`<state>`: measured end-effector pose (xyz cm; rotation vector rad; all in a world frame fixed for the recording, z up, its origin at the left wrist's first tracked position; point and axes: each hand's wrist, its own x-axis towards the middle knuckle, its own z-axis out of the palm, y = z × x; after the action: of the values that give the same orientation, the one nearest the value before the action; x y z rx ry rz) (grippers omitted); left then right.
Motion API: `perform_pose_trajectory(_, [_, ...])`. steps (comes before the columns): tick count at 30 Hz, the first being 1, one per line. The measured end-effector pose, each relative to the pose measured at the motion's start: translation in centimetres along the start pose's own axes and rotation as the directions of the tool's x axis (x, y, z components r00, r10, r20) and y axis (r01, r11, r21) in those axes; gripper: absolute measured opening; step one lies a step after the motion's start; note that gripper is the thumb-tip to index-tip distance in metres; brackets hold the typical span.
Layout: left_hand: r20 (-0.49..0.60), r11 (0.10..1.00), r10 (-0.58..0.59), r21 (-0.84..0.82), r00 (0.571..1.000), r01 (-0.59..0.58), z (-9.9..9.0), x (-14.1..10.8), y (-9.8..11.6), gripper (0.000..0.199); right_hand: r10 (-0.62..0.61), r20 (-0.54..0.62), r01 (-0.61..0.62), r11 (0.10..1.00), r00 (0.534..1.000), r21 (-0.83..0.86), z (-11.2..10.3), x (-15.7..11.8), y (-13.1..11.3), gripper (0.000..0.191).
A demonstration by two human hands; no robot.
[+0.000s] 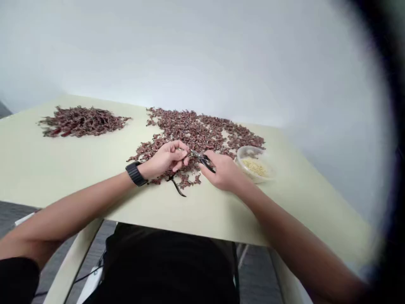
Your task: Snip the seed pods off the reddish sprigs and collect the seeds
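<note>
Over the reddish pile [191,128], the right hand [224,171] grips pliers [200,156]; the left hand [162,161] pinches something indistinct, seemingly steadying it at their tips. A bowl [249,147] sits handily to the pile's right.

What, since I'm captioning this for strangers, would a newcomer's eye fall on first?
Probably the wide reddish-brown spread of small pieces across the middle of the pale table, with a smaller pile apart at the left. Next, over its near edge, the right hand holds a black-handled tool close to the left hand's fingertips. Right of them sits a clear tub with yellow bits.
</note>
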<state>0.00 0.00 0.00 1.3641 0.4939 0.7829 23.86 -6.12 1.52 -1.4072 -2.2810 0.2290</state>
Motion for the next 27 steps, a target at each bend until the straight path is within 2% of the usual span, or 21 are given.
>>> perform_pose_trajectory(2, [0.005, 1.0, -0.008, -0.009, 1.0, 0.008, -0.2, 0.1, -0.2, 0.021, -0.01, -0.012, 0.01, 1.0, 1.0, -0.007, 0.0, 0.0, 0.0, 0.021])
perform_pose_trajectory(5, [0.012, 1.0, 0.011, 0.021, 1.0, -0.011, -0.3, 0.2, -0.4, 0.022, 0.013, -0.013, -0.012, 0.996, 1.0, 0.086, 0.1, 0.1, -0.3, 0.024])
perform_pose_trajectory(8, [0.01, 0.991, 0.067, 0.114, 0.998, -0.067, 0.0, 0.1, -0.5, 0.023, 0.091, 0.035, -0.098, 0.938, 0.995, 0.332, 0.3, 0.3, -0.6, 0.031])
perform_pose_trajectory(9, [0.004, 0.982, 0.094, 0.166, 0.996, -0.093, 0.1, 0.0, -0.4, 0.023, 0.133, 0.101, -0.165, 0.873, 0.986, 0.458, 0.3, 0.3, -0.6, 0.033])
perform_pose_trajectory(11, [-0.004, 0.94, 0.161, 0.306, 0.987, -0.152, 0.3, -0.2, -0.4, 0.023, 0.178, 0.319, -0.356, 0.632, 0.931, 0.688, 0.1, 0.5, -0.6, 0.035])
perform_pose_trajectory(13, [0.001, 0.866, 0.234, 0.455, 0.972, -0.209, 0.4, -0.3, -0.3, 0.021, 0.119, 0.547, -0.551, 0.342, 0.829, 0.761, -0.2, 0.7, -0.4, 0.038])
perform_pose_trajectory(14, [0.005, 0.834, 0.258, 0.504, 0.966, -0.225, 0.4, -0.3, -0.2, 0.02, 0.071, 0.616, -0.613, 0.24, 0.785, 0.753, -0.3, 0.8, -0.2, 0.04])
perform_pose_trajectory(15, [0.004, 0.822, 0.267, 0.52, 0.964, -0.23, 0.4, -0.3, -0.2, 0.02, 0.033, 0.652, -0.646, 0.181, 0.757, 0.741, -0.4, 0.9, -0.1, 0.042])
perform_pose_trajectory(16, [-0.004, 0.836, 0.26, 0.501, 0.966, -0.223, 0.4, -0.3, -0.2, 0.02, 0.016, 0.664, -0.657, 0.165, 0.747, 0.736, -0.5, 0.9, -0.1, 0.043])
perform_pose_trajectory(17, [-0.017, 0.868, 0.24, 0.452, 0.971, -0.206, 0.4, -0.2, -0.2, 0.021, 0.023, 0.653, -0.645, 0.189, 0.757, 0.74, -0.5, 0.9, -0.1, 0.043])
perform_pose_trajectory(18, [-0.031, 0.905, 0.21, 0.385, 0.977, -0.182, 0.4, -0.1, -0.3, 0.023, 0.057, 0.616, -0.607, 0.26, 0.786, 0.751, -0.4, 0.9, -0.1, 0.042])
perform_pose_trajectory(20, [-0.055, 0.96, 0.148, 0.249, 0.987, -0.13, 0.2, 0.2, -0.3, 0.026, 0.16, 0.438, -0.451, 0.53, 0.885, 0.718, 0.0, 0.8, -0.2, 0.037])
perform_pose_trajectory(22, [-0.071, 0.984, 0.099, 0.159, 0.993, -0.087, 0.0, 0.3, -0.3, 0.028, 0.192, 0.177, -0.258, 0.814, 0.965, 0.521, 0.5, 0.6, -0.4, 0.033])
perform_pose_trajectory(23, [-0.077, 0.99, 0.082, 0.122, 0.994, -0.072, -0.2, 0.4, -0.3, 0.028, 0.169, 0.067, -0.182, 0.901, 0.983, 0.393, 0.7, 0.6, -0.4, 0.031])
perform_pose_trajectory(25, [-0.085, 0.998, 0.05, 0.046, 0.995, -0.047, -0.4, 0.5, -0.3, 0.026, 0.099, -0.054, -0.086, 0.976, 0.994, 0.198, 1.0, 0.4, -0.3, 0.027])
perform_pose_trajectory(27, [-0.08, 1.0, 0.021, -0.017, 0.997, -0.023, -0.5, 0.4, -0.3, 0.023, 0.042, -0.092, -0.033, 0.995, 0.995, 0.092, 1.1, 0.4, -0.1, 0.023])
